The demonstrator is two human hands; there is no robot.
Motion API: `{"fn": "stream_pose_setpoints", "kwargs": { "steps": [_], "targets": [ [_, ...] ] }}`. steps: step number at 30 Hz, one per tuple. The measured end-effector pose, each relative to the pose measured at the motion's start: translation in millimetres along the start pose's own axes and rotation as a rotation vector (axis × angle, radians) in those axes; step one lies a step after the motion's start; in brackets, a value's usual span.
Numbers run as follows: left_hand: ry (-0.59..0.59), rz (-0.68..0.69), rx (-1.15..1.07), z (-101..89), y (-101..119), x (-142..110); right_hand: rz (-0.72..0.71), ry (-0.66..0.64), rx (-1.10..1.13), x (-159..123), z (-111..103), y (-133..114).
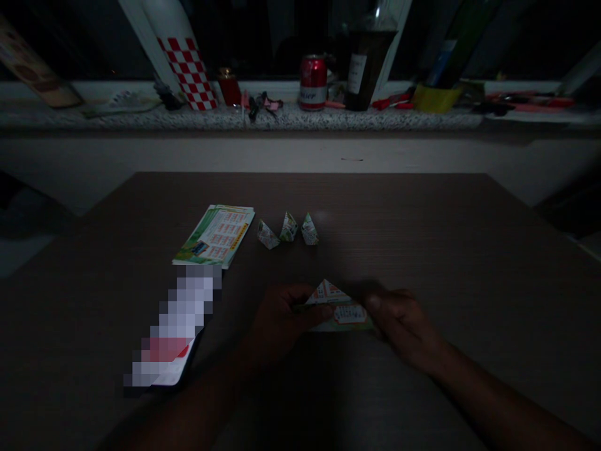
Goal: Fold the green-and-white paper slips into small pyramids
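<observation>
Between my two hands is a partly folded paper sheet (350, 315) with a pointed top and printed calendar blocks. My left hand (286, 316) grips its left side, thumb lying across the front. At the right end, my right hand (401, 319) pinches the paper between thumb and fingers. Beyond them on the table stand three small folded paper pieces: one on the left (268, 235), one in the middle (288, 227) and one on the right (310, 230). A stack of printed calendar sheets (218, 233) lies to their left.
A phone with a lit, blurred screen (173, 332) lies on the brown table (422, 232), left of my hands. Along the speckled windowsill (282, 121) stand a red-checked bottle (190, 72), a red can (313, 81), a dark bottle (359, 69) and a yellow holder (436, 98).
</observation>
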State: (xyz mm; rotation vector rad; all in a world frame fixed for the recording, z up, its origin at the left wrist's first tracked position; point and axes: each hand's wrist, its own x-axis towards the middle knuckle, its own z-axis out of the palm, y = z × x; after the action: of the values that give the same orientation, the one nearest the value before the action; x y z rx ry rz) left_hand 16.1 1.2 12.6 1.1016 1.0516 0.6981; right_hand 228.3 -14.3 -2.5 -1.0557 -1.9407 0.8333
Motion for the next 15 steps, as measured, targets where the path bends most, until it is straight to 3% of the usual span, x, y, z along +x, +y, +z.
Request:
{"fn": "stream_pose_setpoints", "kwargs": {
  "steps": [3, 6, 11, 15],
  "targets": [
    [0.012, -0.006, 0.030, -0.8, 0, 0, 0.031, 0.055, 0.007, 1, -6, 4],
    [0.025, 0.024, 0.131, 0.1, 0, 0, 0.045, 0.024, 0.022, 4, -8, 4],
    [0.033, 0.087, 0.281, 4.2, -1, -1, -0.007, -0.024, 0.009, 5, 2, 0],
    [0.036, 0.137, 0.291, 7.0, -1, -2, 0.076, -0.024, 0.093, 3, 9, 1]
  ]
}}
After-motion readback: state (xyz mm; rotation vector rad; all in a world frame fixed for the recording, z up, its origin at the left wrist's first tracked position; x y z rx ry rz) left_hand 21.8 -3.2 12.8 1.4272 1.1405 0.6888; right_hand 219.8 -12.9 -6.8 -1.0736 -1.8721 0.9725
